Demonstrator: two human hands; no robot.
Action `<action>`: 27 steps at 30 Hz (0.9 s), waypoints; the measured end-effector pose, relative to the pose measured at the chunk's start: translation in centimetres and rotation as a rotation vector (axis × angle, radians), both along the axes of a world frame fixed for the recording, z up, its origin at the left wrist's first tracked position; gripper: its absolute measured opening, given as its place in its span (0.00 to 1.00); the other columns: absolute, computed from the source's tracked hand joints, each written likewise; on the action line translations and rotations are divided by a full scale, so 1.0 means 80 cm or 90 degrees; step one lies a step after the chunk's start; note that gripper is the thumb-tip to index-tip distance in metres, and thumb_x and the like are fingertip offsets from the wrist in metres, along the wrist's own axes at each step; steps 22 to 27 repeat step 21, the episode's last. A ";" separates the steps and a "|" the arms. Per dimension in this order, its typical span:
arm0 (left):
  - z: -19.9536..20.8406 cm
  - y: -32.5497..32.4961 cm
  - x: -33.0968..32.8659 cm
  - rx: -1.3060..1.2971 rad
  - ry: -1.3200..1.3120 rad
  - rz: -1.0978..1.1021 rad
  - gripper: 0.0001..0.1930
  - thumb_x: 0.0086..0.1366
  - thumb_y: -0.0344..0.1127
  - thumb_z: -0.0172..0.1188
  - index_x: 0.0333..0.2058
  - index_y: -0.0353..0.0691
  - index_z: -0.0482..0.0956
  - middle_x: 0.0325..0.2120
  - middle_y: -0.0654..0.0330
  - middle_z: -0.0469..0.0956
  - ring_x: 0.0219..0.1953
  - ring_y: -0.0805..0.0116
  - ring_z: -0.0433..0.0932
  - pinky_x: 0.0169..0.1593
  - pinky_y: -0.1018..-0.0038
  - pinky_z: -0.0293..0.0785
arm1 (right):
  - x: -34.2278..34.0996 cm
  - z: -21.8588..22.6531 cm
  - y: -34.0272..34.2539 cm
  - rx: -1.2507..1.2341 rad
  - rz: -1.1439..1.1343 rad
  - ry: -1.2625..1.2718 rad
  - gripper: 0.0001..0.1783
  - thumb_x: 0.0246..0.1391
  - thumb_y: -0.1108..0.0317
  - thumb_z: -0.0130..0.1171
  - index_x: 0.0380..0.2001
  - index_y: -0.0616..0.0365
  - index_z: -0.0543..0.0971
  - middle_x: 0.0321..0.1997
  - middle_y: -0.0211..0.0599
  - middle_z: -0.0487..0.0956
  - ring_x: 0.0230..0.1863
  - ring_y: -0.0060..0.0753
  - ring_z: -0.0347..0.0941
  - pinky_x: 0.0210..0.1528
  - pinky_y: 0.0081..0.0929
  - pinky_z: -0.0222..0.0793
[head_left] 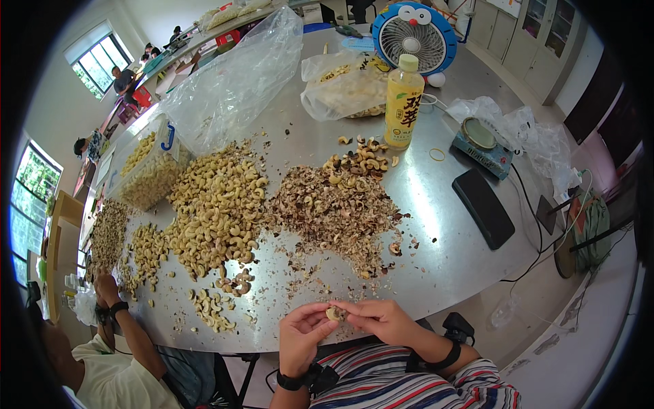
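Observation:
Close to the table's near edge, a pale cashew nut with brown skin on one side is pinched between the fingertips of both my hands. My left hand grips it from the left, thumb against it. From the right, the thumb and fingers of my right hand close on the same nut. Beyond my hands spreads a heap of brown skin flakes, with darker, partly skinned cashews at its far side. A large pile of pale cashews lies left of it, and a small cluster of cashews sits nearer me.
A yellow-labelled bottle and a blue fan stand at the back. A black phone lies right, near cables. Left are a plastic tub of cashews and a large clear bag. A co-worker's hand works at the left.

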State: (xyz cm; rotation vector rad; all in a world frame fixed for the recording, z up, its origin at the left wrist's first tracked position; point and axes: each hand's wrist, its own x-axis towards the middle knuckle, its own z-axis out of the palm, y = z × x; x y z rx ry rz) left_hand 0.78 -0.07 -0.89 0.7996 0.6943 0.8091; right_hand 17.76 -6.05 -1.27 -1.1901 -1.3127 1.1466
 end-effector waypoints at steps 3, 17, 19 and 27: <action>-0.004 0.001 0.000 -0.027 -0.029 -0.005 0.17 0.49 0.14 0.58 0.40 0.27 0.70 0.38 0.49 0.74 0.41 0.66 0.75 0.46 0.75 0.73 | 0.003 0.004 -0.002 -0.193 0.033 0.193 0.20 0.55 0.72 0.50 0.53 0.52 0.69 0.19 0.31 0.67 0.21 0.19 0.59 0.27 0.13 0.60; -0.001 -0.005 0.006 0.030 0.046 0.035 0.17 0.49 0.14 0.59 0.40 0.27 0.70 0.36 0.51 0.75 0.38 0.67 0.76 0.44 0.76 0.74 | -0.003 0.006 -0.001 0.091 -0.033 -0.128 0.24 0.51 0.74 0.53 0.53 0.50 0.69 0.27 0.41 0.75 0.24 0.37 0.70 0.29 0.26 0.67; -0.002 -0.005 0.005 0.028 0.045 0.033 0.17 0.49 0.14 0.59 0.40 0.27 0.70 0.36 0.51 0.75 0.38 0.67 0.76 0.44 0.76 0.74 | -0.004 0.005 -0.001 0.094 -0.033 -0.139 0.24 0.51 0.74 0.53 0.53 0.50 0.69 0.27 0.41 0.75 0.24 0.37 0.70 0.28 0.27 0.67; -0.003 -0.005 0.004 0.034 0.041 0.032 0.17 0.49 0.14 0.59 0.40 0.27 0.70 0.36 0.51 0.75 0.39 0.67 0.76 0.44 0.76 0.74 | -0.004 0.004 -0.002 0.096 -0.033 -0.150 0.24 0.51 0.75 0.53 0.53 0.50 0.69 0.27 0.41 0.74 0.24 0.37 0.70 0.28 0.27 0.67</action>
